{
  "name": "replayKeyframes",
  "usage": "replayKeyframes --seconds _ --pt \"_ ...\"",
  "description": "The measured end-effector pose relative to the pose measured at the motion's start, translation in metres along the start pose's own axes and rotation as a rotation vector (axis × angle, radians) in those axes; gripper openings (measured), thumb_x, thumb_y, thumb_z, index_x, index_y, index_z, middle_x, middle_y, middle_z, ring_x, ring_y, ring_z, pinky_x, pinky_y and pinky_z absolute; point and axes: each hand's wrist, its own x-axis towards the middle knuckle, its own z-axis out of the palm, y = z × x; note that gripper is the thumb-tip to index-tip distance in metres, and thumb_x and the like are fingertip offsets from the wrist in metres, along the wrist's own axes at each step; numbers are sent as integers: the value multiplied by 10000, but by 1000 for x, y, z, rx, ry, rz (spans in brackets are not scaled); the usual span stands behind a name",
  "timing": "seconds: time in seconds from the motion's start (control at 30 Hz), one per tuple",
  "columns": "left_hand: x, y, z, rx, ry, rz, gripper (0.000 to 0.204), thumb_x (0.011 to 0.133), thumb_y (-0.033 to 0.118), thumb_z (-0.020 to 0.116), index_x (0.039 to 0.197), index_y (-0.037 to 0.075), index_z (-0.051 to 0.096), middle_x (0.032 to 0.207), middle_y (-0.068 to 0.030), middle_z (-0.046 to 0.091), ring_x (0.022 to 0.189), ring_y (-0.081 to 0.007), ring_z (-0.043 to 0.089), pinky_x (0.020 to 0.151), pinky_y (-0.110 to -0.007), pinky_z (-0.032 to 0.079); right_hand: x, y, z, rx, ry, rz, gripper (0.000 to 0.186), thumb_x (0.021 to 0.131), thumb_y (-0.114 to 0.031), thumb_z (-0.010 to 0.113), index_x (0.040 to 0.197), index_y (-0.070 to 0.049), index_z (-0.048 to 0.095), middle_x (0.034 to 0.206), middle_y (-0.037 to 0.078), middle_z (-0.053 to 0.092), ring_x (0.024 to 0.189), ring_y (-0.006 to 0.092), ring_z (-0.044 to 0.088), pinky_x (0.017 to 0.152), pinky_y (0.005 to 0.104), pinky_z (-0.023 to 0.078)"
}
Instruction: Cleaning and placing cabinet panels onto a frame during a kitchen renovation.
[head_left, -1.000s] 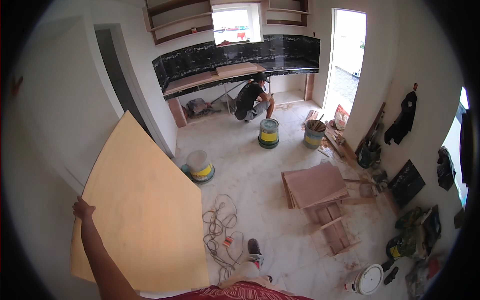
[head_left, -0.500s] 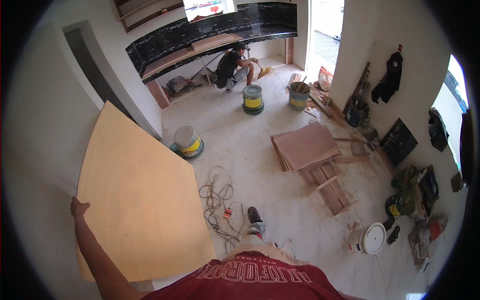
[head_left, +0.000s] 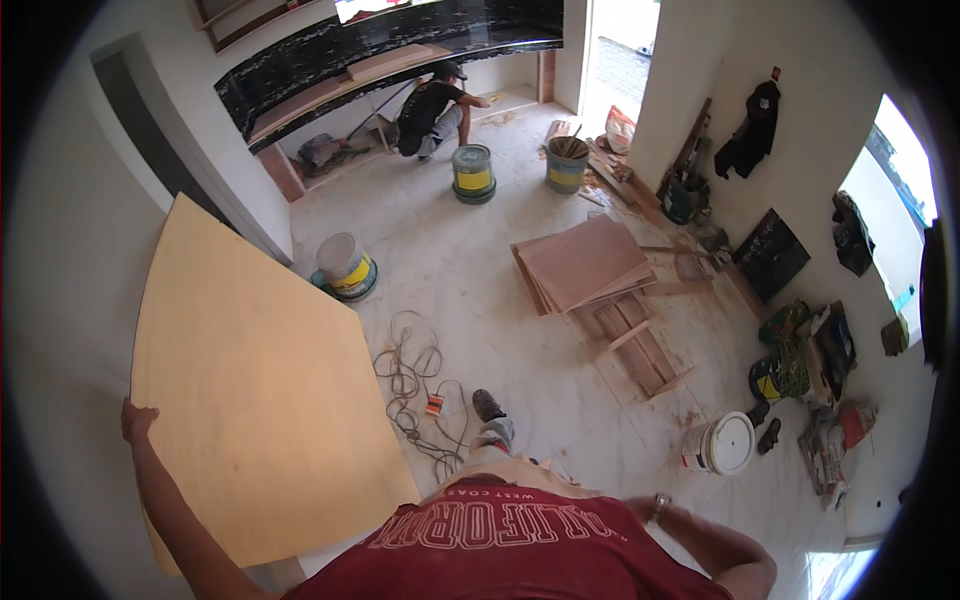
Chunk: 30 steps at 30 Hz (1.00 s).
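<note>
A large pale plywood board (head_left: 265,390) stands on the left, tilted toward the wall. My left hand (head_left: 140,418) grips its left edge, fingers wrapped round it. My right forearm (head_left: 710,545), with a metal wristwatch, bends in toward my waist at lower right, where my right hand is mostly hidden beside my red shirt (head_left: 480,545). Tangled cords (head_left: 410,370) and an orange-and-black item (head_left: 434,405) lie on the floor beside the board.
A co-worker (head_left: 430,110) crouches under the black counter (head_left: 300,75). Buckets (head_left: 473,175) stand on the tiled floor, stacked brown panels (head_left: 580,260) lie right of centre, bags and tools (head_left: 820,460) line the right wall. An open doorway (head_left: 620,60) is at the back.
The view has shifted, so the room sits higher and further left in it. My right forearm has come into view at waist level. My left hand still holds the board.
</note>
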Motion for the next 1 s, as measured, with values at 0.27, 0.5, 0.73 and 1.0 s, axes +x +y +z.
replayKeyframes --seconds 0.27,0.5,0.73,1.0 --pt "-16 37 -9 5 -18 7 516 711 138 782 1165 64 548 1101 -137 673 1010 -293 661 854 -427 526 190 -223 -82 -282 584 -242 551 886 -423 613 1247 -11 562 1015 197 677 913 309 659 806 392 505" --pt "11 -13 16 85 38 3 571 686 166 796 1184 82 530 1132 -137 662 1039 -313 648 869 -436 523 269 -271 2 -19 -686 -613 487 1018 -374 443 1150 68 598 982 112 670 878 120 567 813 311 460" --pt "8 6 8 53 19 -15 576 674 175 791 1179 80 530 1112 -141 667 1018 -325 652 860 -436 524 304 -260 10 33 -941 -637 469 1029 -307 417 936 116 595 791 37 614 750 89 477 697 310 437" --pt "4 0 11 76 16 13 524 731 120 750 1188 25 512 1112 -176 655 1006 -321 656 856 -437 528 304 -260 -11 -57 -589 -653 301 915 -238 581 844 50 628 722 54 598 685 119 537 645 327 440"
